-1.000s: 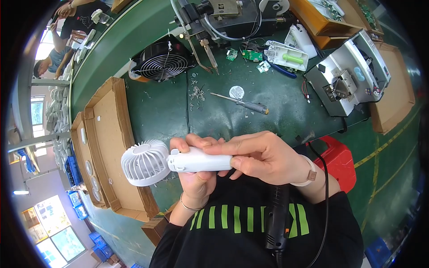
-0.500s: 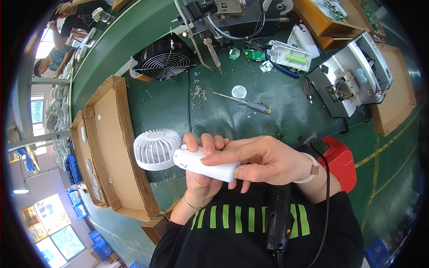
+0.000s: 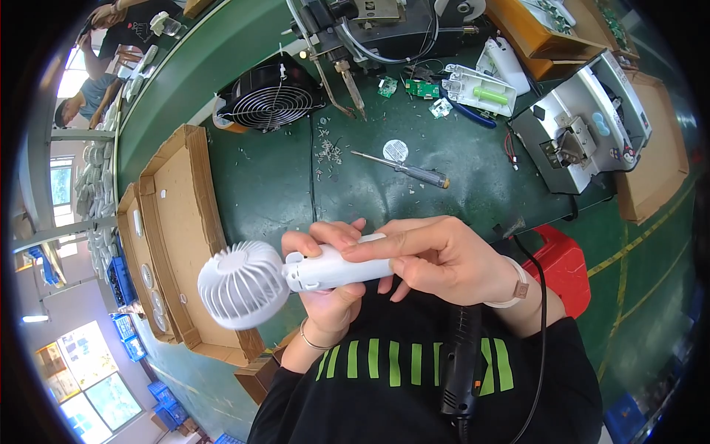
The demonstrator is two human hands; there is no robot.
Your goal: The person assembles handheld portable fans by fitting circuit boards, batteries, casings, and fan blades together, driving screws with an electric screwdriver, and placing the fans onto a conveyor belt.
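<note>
A white handheld fan (image 3: 244,285) is held between my two hands above the near edge of the bench, its round caged head pointing left. My left hand (image 3: 334,309) wraps round the handle just behind the head, fingers over the far side and palm below. Closed on the tail end of the handle is my right hand (image 3: 451,259), the index finger lying along its top and the thumb on the near side. My hands hide part of the handle. Beyond them a screwdriver (image 3: 421,174) lies on the green bench mat, next to a round white sticker (image 3: 396,152).
Small screws (image 3: 329,152) lie scattered near a black cooling fan (image 3: 274,111). A soldering iron (image 3: 349,81) hangs at the back. Green circuit boards (image 3: 423,89), an opened white housing (image 3: 481,92) and pliers (image 3: 473,116) are behind right. Cardboard trays (image 3: 235,296) stand left, a grey machine (image 3: 551,126) right.
The handheld fan has turned in my hands. Its head has swung left and toward me, and the handle has rolled to show another side. My left fingers have shifted slightly along it.
</note>
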